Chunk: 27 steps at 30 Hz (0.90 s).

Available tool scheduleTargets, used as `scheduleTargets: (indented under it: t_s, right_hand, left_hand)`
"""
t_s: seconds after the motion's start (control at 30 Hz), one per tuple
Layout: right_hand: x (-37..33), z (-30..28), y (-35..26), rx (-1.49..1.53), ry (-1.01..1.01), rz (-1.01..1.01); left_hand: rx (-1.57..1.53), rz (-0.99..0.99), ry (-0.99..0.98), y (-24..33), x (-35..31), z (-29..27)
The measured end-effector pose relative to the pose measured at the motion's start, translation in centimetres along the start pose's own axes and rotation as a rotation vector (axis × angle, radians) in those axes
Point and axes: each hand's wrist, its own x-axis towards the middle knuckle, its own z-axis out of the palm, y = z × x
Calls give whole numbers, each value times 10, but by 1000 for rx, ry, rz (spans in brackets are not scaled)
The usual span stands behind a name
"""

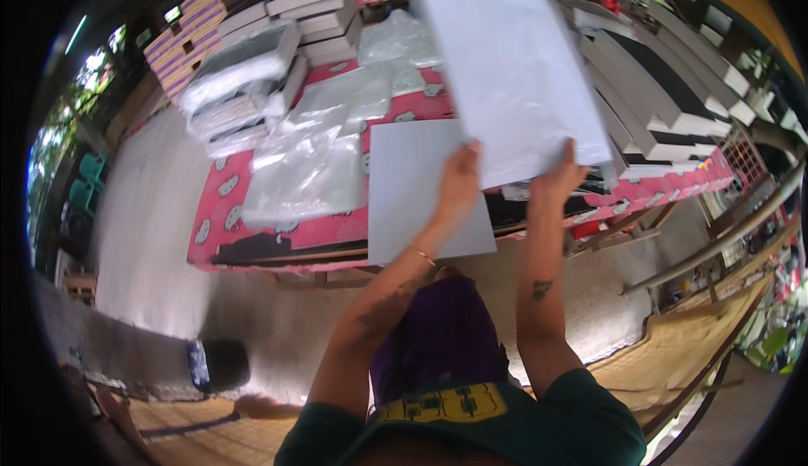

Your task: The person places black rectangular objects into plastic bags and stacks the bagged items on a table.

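Note:
A large white sheet is held up at a tilt over the table, its outline a little smeared; a glossy, wrinkled film shows along its lower part. My left hand pinches its lower left edge. At the lower right edge my right hand grips it, thumb on the upper face and the other fingers hidden beneath. Under my left forearm a flat grey board lies on the table, jutting past the front edge. Clear plastic bags are spread just left of that board.
A pink patterned cloth covers the table. Plastic-wrapped stacks stand at the far left, with thick white-sided stacks behind. More black-topped stacks fill the right side. A wooden rail runs at the right.

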Motion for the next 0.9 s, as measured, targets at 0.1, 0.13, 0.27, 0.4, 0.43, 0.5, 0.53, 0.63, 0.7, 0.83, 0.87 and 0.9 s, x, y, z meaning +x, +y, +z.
scheduleTargets:
  t_s: [0.1,0.13,0.27,0.4,0.43,0.5,0.53,0.63,0.7,0.83,0.87,0.9]
  right_hand:
    - [54,-20,1,-91,107,-197]
    - [65,-28,5,-132,167,-209]
    - [83,-57,23,-258,236,-231]
    - [130,-105,27,-516,254,-218]
    - [112,-89,19,-676,313,-162]
    - [77,-71,2,-891,395,-246]
    - [63,-66,-2,-943,414,-379]
    - [6,-73,20,-756,-232,-301]
    - [-76,-57,35,-557,-828,410]
    - [-192,-42,76,-347,-1034,1286]
    - [-211,-42,88,-218,-1043,1480]
    - [-220,-39,99,-222,-944,1469]
  left_hand:
    - [167,-44,-251,-59,-36,0]
    - [237,-54,-238,-63,-40,-15]
    - [867,326,100,-51,-30,-142]
    - [1451,528,244,-4,-4,-266]
    - [1614,394,242,4,-14,-292]
    - [1898,132,204,10,-21,-321]
    - [1762,210,313,14,-18,-321]
    - [1418,383,499,31,-1,-300]
    - [1300,389,457,43,2,-262]
    - [2011,-325,189,28,-18,-310]
    - [1888,-107,332,16,-29,-326]
    - [1690,16,390,13,-24,-307]
